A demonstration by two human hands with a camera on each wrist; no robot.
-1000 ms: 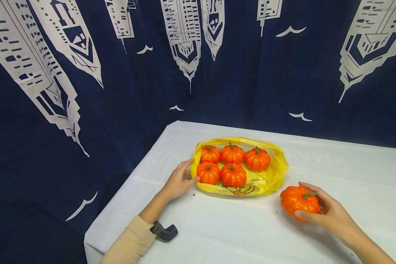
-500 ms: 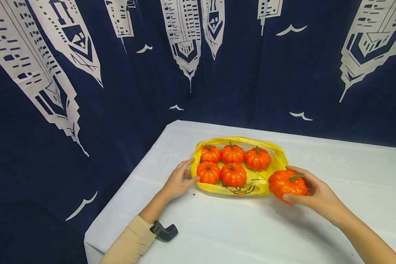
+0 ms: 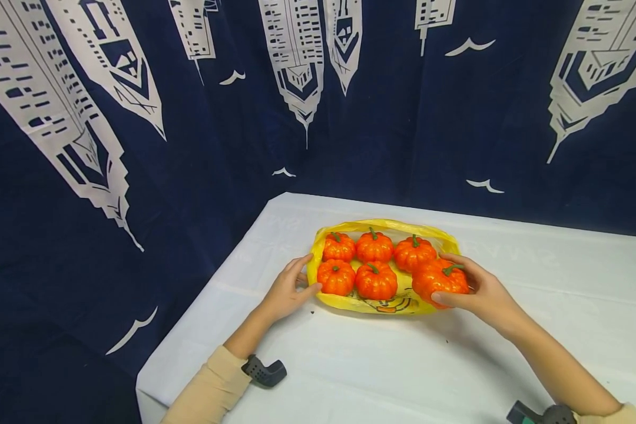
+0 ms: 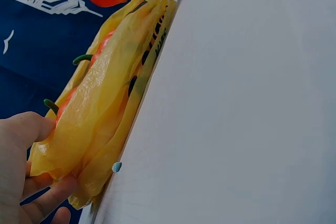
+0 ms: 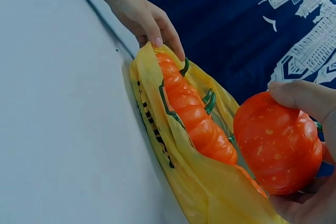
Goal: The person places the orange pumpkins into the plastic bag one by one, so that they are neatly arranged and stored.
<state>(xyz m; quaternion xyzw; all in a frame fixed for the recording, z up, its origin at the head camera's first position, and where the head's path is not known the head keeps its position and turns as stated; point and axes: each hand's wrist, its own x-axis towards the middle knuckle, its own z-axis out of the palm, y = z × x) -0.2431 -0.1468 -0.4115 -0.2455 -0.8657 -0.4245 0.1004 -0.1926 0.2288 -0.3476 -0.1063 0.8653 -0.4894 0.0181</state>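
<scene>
A yellow plastic bag [image 3: 318, 299] lies spread on the table, its mouth facing up. Inside sit several small orange pumpkins [image 3: 376, 281] with green stems, in two rows. My left hand [image 3: 287, 291] holds the bag's left end, thumb on the near side and fingers on the far side; the left wrist view shows the thumb at the rim beside a stem. My right hand [image 3: 479, 294] grips another pumpkin [image 3: 437, 284] between thumb and fingers, over the right part of the bag. In the right wrist view this pumpkin [image 5: 278, 142] hangs above the bag's rim, tilted sideways.
A white cloth covers the table [image 3: 350, 371]. Behind and to the left hangs a dark blue curtain [image 3: 381, 147] printed with white towers and birds. Dark wrist devices [image 3: 265, 372] are strapped to both forearms.
My right hand has carried its pumpkin left and away from me, from beside the bag to over its right part. My left hand has stayed at the bag's left end.
</scene>
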